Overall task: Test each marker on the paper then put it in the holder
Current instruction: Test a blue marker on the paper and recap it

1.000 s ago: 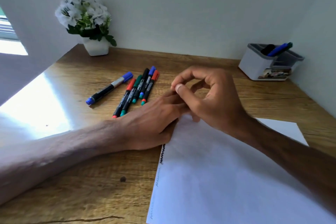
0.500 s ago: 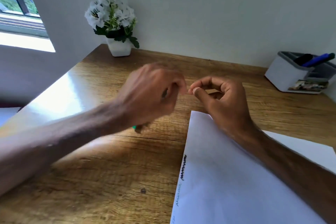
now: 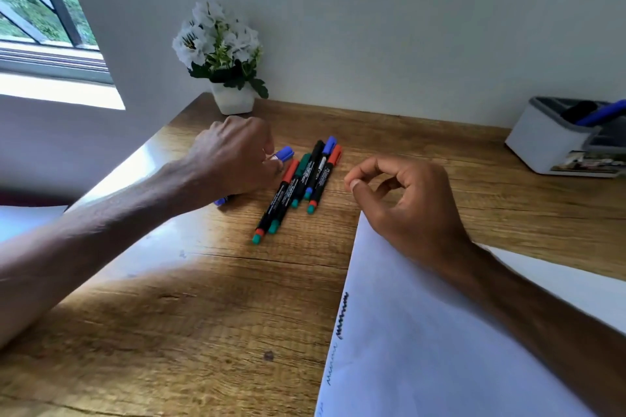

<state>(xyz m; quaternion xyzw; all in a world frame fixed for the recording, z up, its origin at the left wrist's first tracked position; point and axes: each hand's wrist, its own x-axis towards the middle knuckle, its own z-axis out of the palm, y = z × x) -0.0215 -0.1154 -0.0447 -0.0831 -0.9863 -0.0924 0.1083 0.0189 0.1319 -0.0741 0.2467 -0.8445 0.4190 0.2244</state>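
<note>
My left hand (image 3: 230, 159) lies over a thick blue marker (image 3: 284, 154) on the desk, fingers curled around its body; only its blue cap and far end show. Beside it lie several thin markers (image 3: 305, 179) with red, green and blue caps. My right hand (image 3: 403, 203) rests on the top corner of the white paper (image 3: 423, 349), thumb and forefinger pinched together with nothing in them. Dark scribbles (image 3: 342, 315) run along the paper's left edge. The white holder (image 3: 548, 145) stands at the far right with a blue marker (image 3: 603, 113) and a black one inside.
A white pot of white flowers (image 3: 233, 100) stands at the back of the wooden desk (image 3: 189, 315), against the wall. A window is at the upper left. The desk's left edge runs diagonally under my left forearm.
My left hand has swung from beside my right hand out to the left and come down over the thick blue marker. My right hand stayed on the paper's corner. The view shifted.
</note>
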